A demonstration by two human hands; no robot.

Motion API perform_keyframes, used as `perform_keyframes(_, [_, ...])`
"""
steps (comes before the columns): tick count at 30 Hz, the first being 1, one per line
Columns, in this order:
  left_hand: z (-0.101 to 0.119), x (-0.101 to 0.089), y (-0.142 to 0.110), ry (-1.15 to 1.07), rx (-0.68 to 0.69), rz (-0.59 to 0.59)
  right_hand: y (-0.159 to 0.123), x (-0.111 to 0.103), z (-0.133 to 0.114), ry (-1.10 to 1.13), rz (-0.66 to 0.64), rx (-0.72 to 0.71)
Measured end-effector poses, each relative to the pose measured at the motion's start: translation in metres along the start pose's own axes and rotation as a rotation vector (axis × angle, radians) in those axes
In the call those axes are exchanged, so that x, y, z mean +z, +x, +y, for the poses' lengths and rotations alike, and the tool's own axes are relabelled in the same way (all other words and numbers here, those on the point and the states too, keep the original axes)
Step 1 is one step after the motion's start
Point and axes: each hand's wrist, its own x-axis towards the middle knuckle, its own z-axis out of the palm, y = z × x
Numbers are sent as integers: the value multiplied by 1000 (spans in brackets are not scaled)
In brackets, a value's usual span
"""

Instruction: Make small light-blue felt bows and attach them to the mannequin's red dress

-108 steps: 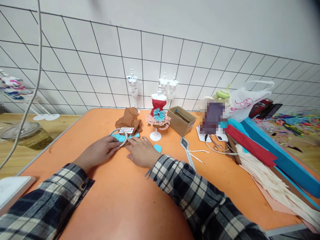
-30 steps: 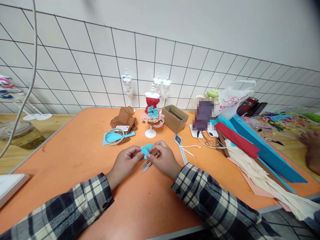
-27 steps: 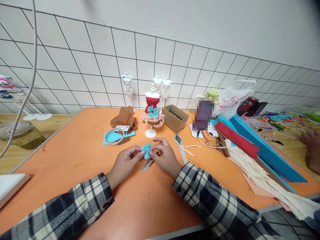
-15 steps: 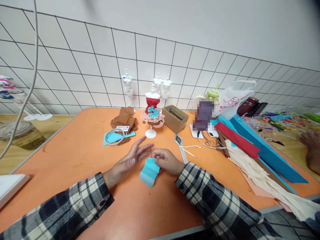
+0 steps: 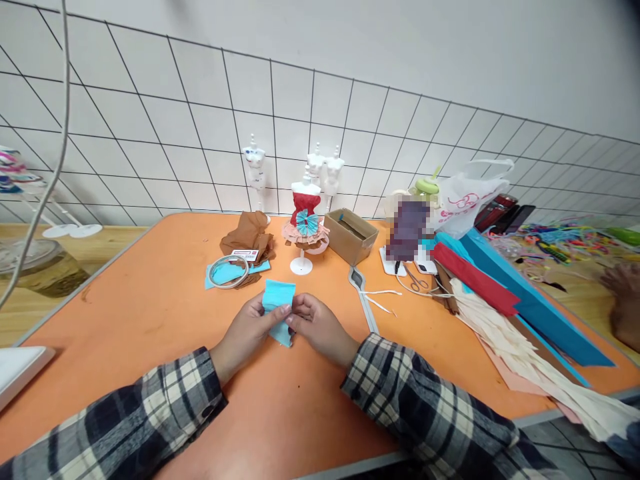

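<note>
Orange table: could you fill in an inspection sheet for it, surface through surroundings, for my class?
Surface: smooth orange tabletop, small dark marks.
Things in hand: bright-blue creased rectangular sheet; cloth or paper unclear.
Clutter: silvery round ring, crumpled brown thin material, brown open cardboard box, steel scissors, small white mannequin in a red bodice.
Hands: left hand and right hand both grip the sheet.
Cables: long pale cable hanging at left; thin white cable near the scissors.
Surroundings: white wall with black grid lines; another person's hand at far right.
</note>
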Motion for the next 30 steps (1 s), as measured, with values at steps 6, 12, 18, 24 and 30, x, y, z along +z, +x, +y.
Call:
perform_keyframes(6, [4, -11, 7, 236, 286, 268, 0, -15, -12, -4, 139, 7])
perform_keyframes(12, [10, -12, -1, 694, 565, -161, -7, -17, -16, -500, -17, -24])
perform_keyframes(18, [14, -12, 0, 1085, 473, -384, -5, -22, -10, -488, -132, -5])
perform_keyframes(24, [19, -22, 6, 1093, 406, -265, 1, -41, -6, -463, -267, 82])
perform_keyframes(30, [18, -19, 7, 906, 469, -126, 0, -35, -14, -605, -95, -100])
